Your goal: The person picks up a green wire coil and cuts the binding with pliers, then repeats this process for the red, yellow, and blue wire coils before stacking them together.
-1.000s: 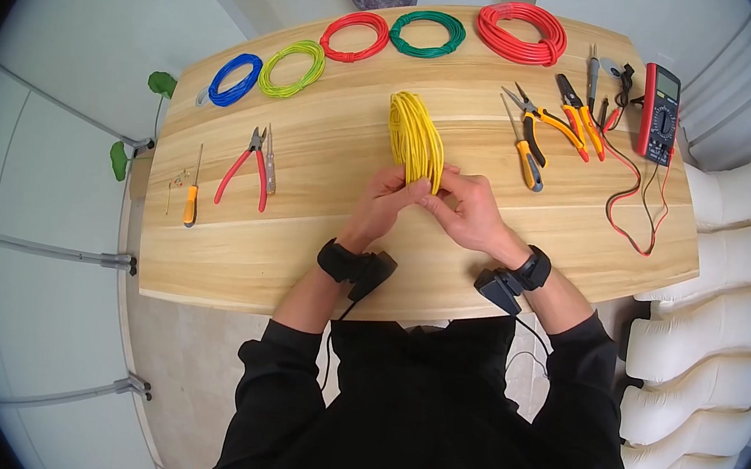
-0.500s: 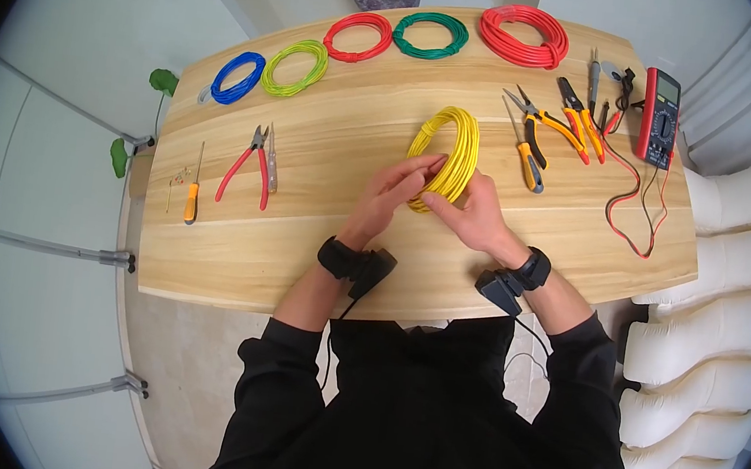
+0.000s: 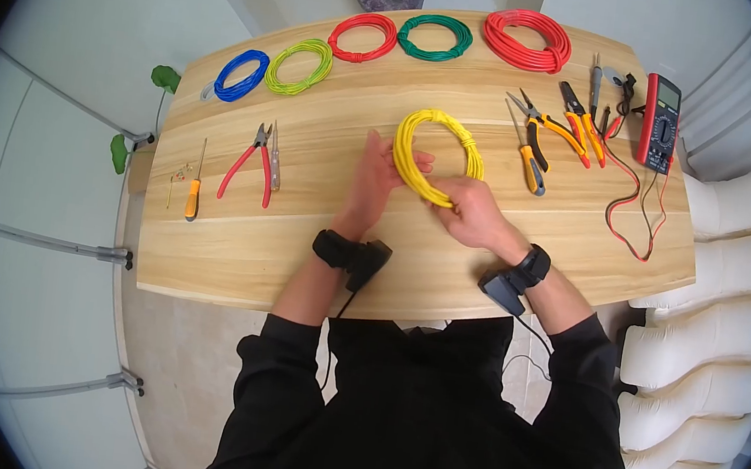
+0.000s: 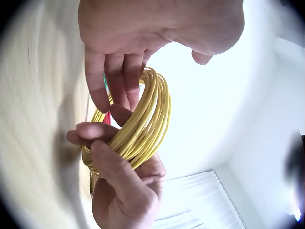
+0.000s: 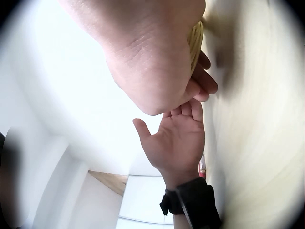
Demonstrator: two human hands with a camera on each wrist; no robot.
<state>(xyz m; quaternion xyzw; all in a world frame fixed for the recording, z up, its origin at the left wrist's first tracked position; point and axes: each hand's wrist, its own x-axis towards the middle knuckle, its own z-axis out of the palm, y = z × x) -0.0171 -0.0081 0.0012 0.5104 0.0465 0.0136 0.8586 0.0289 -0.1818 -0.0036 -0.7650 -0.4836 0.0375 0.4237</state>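
Note:
A coil of yellow wire (image 3: 405, 150) is held up over the wooden table (image 3: 298, 263). My right hand (image 3: 475, 215) grips its near side, with the thumb laid across the strands in the left wrist view, where the yellow loops (image 4: 151, 121) fan a little. Beside the coil's left side is my left hand (image 3: 370, 186), its fingers extended and their tips reaching through the ring behind the strands. The right wrist view shows that left palm (image 5: 178, 143) spread with the thumb apart. There, my right hand hides most of the coil.
Blue (image 3: 241, 76), yellow-green (image 3: 273, 75), red (image 3: 336, 48), green (image 3: 407, 39) and thick red (image 3: 499, 40) wire coils line the far edge. Red-handled cutters (image 3: 236, 172) and screwdrivers lie left. Long-nose pliers (image 3: 537, 137), orange-handled pliers (image 3: 581, 133) and a multimeter (image 3: 661, 128) lie right.
The yellow coil has turned from edge-on to showing its open ring. My left hand has let go of the strands and its fingers have straightened; my right hand keeps hold of the near side.

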